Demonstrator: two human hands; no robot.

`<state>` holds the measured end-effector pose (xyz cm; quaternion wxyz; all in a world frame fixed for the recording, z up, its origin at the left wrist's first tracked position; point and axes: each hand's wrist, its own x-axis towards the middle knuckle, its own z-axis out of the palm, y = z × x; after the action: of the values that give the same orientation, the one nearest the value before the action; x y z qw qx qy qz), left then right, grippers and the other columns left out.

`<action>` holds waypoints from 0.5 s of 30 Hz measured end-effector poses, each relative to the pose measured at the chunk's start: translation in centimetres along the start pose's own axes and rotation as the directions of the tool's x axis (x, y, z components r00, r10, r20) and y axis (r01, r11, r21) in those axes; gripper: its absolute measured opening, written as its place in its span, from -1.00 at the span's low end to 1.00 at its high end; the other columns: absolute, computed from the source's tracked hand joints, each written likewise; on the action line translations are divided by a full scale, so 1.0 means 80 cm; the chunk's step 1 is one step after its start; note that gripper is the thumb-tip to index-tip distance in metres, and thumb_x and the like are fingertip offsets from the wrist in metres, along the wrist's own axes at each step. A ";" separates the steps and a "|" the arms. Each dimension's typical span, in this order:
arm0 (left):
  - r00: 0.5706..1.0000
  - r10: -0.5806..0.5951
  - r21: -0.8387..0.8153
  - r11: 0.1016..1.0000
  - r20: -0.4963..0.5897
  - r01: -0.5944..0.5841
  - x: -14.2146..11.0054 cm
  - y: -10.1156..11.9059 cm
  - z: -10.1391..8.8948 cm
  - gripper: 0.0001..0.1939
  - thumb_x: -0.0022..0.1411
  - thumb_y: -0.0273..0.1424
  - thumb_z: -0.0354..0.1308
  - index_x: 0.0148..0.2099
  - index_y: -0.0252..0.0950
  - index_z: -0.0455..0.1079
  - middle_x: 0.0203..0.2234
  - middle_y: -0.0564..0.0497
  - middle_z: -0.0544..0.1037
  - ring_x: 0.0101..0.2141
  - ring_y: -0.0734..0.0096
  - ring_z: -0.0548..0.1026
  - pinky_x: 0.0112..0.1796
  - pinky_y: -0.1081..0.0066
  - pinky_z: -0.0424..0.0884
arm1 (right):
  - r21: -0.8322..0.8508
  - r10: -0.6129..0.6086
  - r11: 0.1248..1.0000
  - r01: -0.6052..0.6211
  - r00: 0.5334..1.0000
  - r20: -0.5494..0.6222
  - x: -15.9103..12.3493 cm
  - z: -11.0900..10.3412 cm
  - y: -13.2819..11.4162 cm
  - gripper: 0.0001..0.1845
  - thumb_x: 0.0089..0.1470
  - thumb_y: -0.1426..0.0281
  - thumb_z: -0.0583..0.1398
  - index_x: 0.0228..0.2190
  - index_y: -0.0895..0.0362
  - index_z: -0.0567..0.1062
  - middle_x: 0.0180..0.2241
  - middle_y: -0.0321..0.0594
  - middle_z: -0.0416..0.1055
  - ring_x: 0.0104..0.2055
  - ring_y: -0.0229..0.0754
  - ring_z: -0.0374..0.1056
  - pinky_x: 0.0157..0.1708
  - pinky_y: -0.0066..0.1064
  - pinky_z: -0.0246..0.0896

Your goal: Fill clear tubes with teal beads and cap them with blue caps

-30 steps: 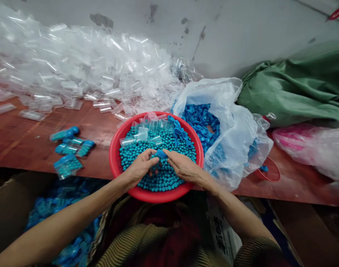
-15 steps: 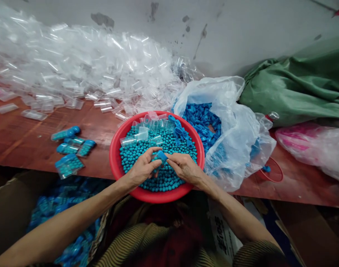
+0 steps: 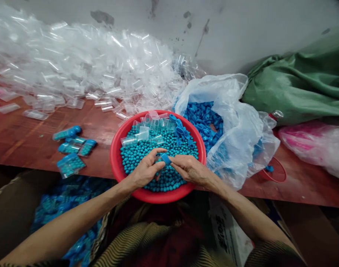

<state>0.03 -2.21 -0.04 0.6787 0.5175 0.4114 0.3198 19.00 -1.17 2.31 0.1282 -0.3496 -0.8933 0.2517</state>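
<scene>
Over a red basin (image 3: 115,163) of turquoise beads (image 3: 169,181), my left hand (image 3: 147,168) is closed around a small clear plastic container, mostly hidden by the fingers. A blue cap (image 3: 165,159) sits at the container's end that faces right. The fingertips of my right hand (image 3: 190,168) are pinched on the cap's right edge. Clear empty containers (image 3: 143,133) lie on the beads at the basin's back, with several loose blue caps (image 3: 182,131) to their right.
Clear containers (image 3: 88,66) are heaped along the wall. Filled, capped ones (image 3: 70,165) lie left of the basin, and more fill a cardboard box (image 3: 10,200) below. To the right stand a plastic bag (image 3: 233,129) of blue caps, a small red basket (image 3: 277,170) and a green cloth (image 3: 299,85).
Both hands and the capped container have shifted slightly right and down. The cap has turned a little, and the right fingers still touch its edge. The whole view has shifted slightly.
</scene>
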 end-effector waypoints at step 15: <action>0.997 0.035 0.006 0.999 -0.071 -0.035 0.000 0.003 -0.007 -0.69 0.15 -0.29 0.09 -0.06 -0.22 0.17 -0.60 0.22 0.28 -0.73 0.67 0.28 -0.73 0.60 0.11 | 0.499 0.199 0.854 -0.149 0.979 -0.049 -0.002 0.010 0.010 -0.68 0.14 0.34 0.07 -0.09 0.20 0.40 -0.49 -0.31 0.33 -0.49 -0.31 0.25 -0.44 -0.44 0.23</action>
<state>-0.46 -1.93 0.13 0.6568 0.5145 0.4269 0.3489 19.24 -1.06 1.20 0.2338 -0.3967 -0.7568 0.4639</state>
